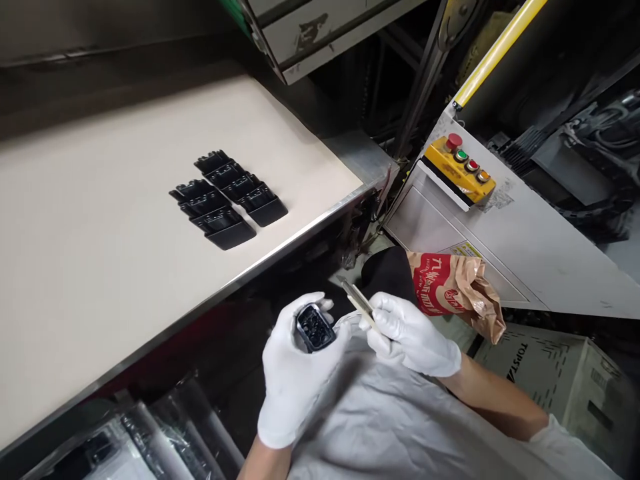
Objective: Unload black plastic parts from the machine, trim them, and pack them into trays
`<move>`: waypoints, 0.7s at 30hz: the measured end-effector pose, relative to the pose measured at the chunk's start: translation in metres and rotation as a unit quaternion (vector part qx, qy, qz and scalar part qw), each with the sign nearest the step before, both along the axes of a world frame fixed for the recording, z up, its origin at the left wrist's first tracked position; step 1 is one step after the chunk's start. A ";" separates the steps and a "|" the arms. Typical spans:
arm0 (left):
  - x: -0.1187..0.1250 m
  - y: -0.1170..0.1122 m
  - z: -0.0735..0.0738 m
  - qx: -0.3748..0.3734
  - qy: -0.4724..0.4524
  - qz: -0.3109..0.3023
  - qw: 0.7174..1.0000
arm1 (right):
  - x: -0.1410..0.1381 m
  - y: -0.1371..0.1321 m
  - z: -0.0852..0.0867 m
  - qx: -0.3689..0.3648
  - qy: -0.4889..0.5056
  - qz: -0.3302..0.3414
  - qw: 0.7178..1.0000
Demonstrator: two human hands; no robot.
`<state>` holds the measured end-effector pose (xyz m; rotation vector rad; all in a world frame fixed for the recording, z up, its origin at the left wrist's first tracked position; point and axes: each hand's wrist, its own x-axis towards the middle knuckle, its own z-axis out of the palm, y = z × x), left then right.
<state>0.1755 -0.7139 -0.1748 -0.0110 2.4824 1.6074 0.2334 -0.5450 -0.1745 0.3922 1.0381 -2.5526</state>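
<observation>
Glossy plastic held piece (316, 328), matt cloth gloves (300, 377), crinkled paper bag (463, 277)

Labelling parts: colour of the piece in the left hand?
The piece is black, best seen in the head view.

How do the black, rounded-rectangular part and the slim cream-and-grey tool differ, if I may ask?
The black, rounded-rectangular part is dark, while the slim cream-and-grey tool is lighter. The part is short and blocky; the tool is long and narrow. The part sits in the left hand, the tool in the right hand. Both are held in white-gloved fingers.
</observation>
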 end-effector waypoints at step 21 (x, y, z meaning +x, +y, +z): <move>-0.026 0.003 0.001 -0.045 0.054 -0.022 0.997 | -0.003 -0.007 -0.003 0.312 0.031 -0.029 0.949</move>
